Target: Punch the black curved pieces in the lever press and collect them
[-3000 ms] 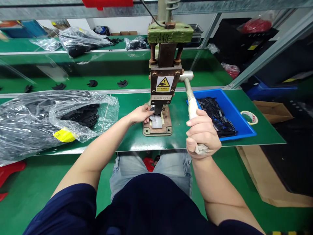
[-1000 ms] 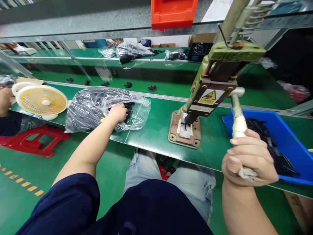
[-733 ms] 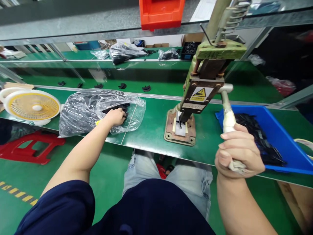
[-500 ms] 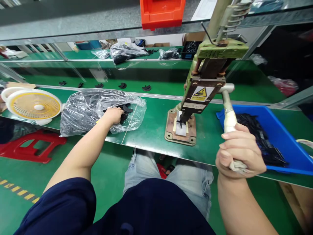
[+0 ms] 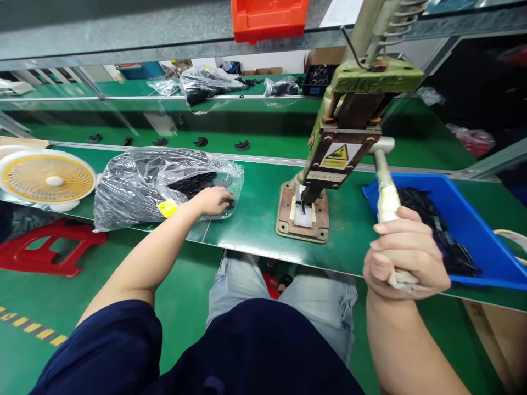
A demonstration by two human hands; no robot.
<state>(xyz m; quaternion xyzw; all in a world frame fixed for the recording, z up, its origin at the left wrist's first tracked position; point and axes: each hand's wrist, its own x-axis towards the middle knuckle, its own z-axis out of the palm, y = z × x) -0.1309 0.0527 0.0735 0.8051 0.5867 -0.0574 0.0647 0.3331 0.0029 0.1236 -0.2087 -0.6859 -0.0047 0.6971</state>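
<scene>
My left hand is at the mouth of a clear plastic bag full of black plastic parts. Its fingers are curled round a small black part, mostly hidden beneath them. A yellow label shows on the bag by my wrist. My right hand grips the tape-wrapped lever handle of a green hand press. Under the press head, a thin black piece stands at the light metal fixture on the rusty base plate.
Right of the press, a blue bin holds black parts. A fan lies at the left end of the bench. Several curved black pieces sit along the back ledge. An orange bin hangs over the shelf edge above.
My left hand has moved right, from over the black parts to the bag's mouth, uncovering the parts and the yellow label. My right hand keeps its grip on the lever, which has not visibly moved.
</scene>
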